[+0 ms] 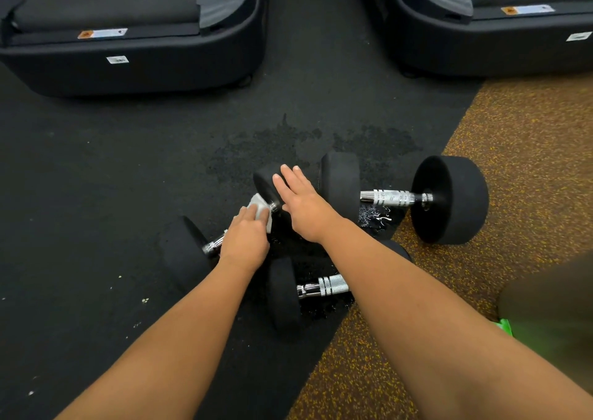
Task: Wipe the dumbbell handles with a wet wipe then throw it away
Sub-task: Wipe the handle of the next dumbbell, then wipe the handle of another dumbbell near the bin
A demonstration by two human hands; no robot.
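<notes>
Presses a white wipe (260, 208) onto the chrome handle (214, 244) of the slanting dumbbell (184, 252) with the left grip (245, 239), fingers curled over wipe and bar together. Wipe bunched right at the fingertips, at the far end of the handle, up against the far weight (262, 182). Bare chrome showing on the near side of the left grip, running down to the near weight.

Lays the right grip (303, 206) flat on that far weight, fingers straight and close together, holding nothing. Sits just right of the wipe; cannot tell whether touching it.

Just right of the right grip, a second dumbbell (449, 199) lying crosswise on the floor, its handle (390, 197) uncovered. Below the right grip and partly under the right forearm, a third dumbbell (284, 294), also on the floor.

Under the left grip, black rubber floor (96, 195); to the right of the right grip, speckled brown floor (513, 124). Beyond both grips, a dark wet patch (272, 150), and well past it two black machine bases (128, 72) (481, 53). Near the right elbow, something blurred and green (505, 327).
</notes>
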